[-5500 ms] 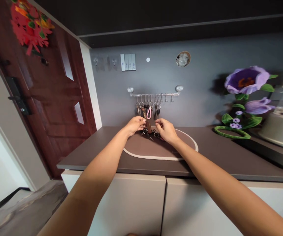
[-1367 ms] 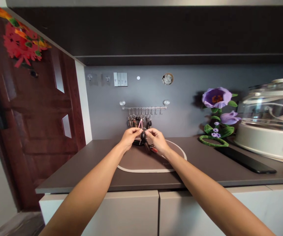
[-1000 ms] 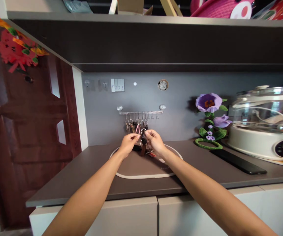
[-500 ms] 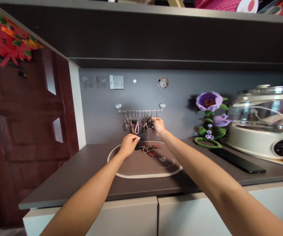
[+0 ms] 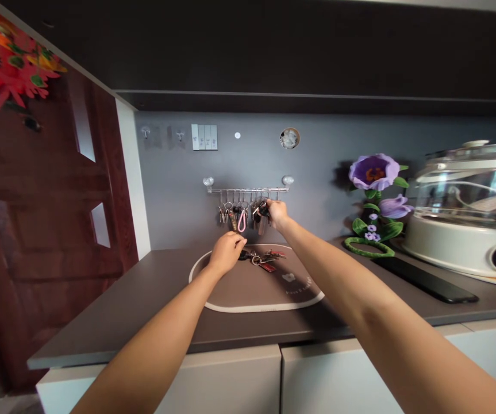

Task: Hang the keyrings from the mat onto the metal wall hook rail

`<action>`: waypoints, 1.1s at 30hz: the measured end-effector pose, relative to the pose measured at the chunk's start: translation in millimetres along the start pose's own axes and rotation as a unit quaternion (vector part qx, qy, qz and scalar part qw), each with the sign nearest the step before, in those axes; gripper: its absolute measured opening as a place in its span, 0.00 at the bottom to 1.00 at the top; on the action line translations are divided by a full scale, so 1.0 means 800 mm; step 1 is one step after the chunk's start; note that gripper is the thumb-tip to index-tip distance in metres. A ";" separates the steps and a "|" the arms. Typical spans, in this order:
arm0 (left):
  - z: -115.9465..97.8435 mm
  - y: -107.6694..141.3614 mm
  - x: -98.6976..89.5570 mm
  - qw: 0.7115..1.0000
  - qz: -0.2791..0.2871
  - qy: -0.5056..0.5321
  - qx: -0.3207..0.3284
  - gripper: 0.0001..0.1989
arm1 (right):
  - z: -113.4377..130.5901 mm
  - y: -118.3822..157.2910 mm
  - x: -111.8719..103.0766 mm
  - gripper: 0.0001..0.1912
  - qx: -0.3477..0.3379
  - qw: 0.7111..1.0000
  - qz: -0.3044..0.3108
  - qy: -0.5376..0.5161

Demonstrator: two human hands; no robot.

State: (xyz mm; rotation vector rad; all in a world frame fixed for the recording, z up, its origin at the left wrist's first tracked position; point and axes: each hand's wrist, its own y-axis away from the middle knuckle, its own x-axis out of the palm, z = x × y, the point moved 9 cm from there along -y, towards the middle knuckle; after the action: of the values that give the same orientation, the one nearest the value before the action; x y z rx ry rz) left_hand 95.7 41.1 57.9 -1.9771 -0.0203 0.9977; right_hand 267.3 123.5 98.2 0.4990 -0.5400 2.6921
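1. Up from over the mat, where both my hands had it one second ago, the key bunch (image 5: 265, 209) is now at the hooks on the wall, in my right hand (image 5: 278, 214) alone.
2. My right thumb and fingers are clamped on its upper part; a brown tag (image 5: 262, 225) hangs below. I cannot tell whether its ring is on a hook.
3. Just left of it, other keys (image 5: 223, 215) and a pink loop strap (image 5: 241, 221) hang from the clear hook rail (image 5: 248, 190), which has a suction cup at each end.
4. My left hand (image 5: 226, 251) is lower, over the mat's left part, fingers curled; I cannot tell whether the fingertips meet.
5. Just beyond those fingertips, more keys with a red tag (image 5: 268, 267) lie on the brown, pale-edged mat (image 5: 241, 293).
6. Under the mat is the dark counter (image 5: 144, 299); to the right are a black slab (image 5: 429, 280), a purple flower ornament (image 5: 375, 171) and a white appliance (image 5: 450, 241) with a clear top.
7. Far left is the dark red door (image 5: 58, 230) with a red flower decoration (image 5: 10, 63).
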 end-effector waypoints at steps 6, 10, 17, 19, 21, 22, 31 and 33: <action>0.001 0.001 0.000 1.000 0.002 -0.009 0.001 0.12 | -0.009 -0.010 -0.006 0.09 0.012 1.000 -0.014 0.007; 0.003 0.000 0.001 1.000 0.002 -0.014 0.001 0.12 | -0.015 -0.015 -0.005 0.09 0.018 1.000 -0.010 0.005; 0.007 -0.001 0.001 1.000 0.007 -0.027 -0.005 0.13 | -0.024 -0.011 -0.007 0.11 0.015 0.999 0.012 0.049; 0.008 -0.001 0.001 0.999 0.009 -0.032 -0.014 0.13 | -0.025 -0.012 -0.012 0.11 0.010 0.997 0.004 0.072; 0.011 -0.001 0.001 0.999 0.013 -0.036 -0.023 0.13 | -0.026 -0.013 -0.017 0.09 0.006 0.996 -0.008 0.088; 0.012 -0.001 0.002 0.999 0.014 -0.038 -0.027 0.13 | -0.026 -0.014 -0.020 0.08 0.003 0.995 -0.015 0.096; 0.027 -0.001 0.001 0.997 0.016 -0.050 -0.048 0.13 | -0.018 -0.017 -0.036 0.06 -0.034 0.985 -0.059 0.158; 0.030 -0.001 0.002 0.997 0.018 -0.053 -0.052 0.13 | -0.016 -0.016 -0.038 0.04 -0.047 0.983 -0.062 0.167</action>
State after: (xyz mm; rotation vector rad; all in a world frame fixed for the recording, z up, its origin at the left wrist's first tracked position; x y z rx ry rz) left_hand 81.2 59.1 50.9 -2.0233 -0.0968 1.1446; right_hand 295.4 132.1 79.1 0.0480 -0.5158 2.5412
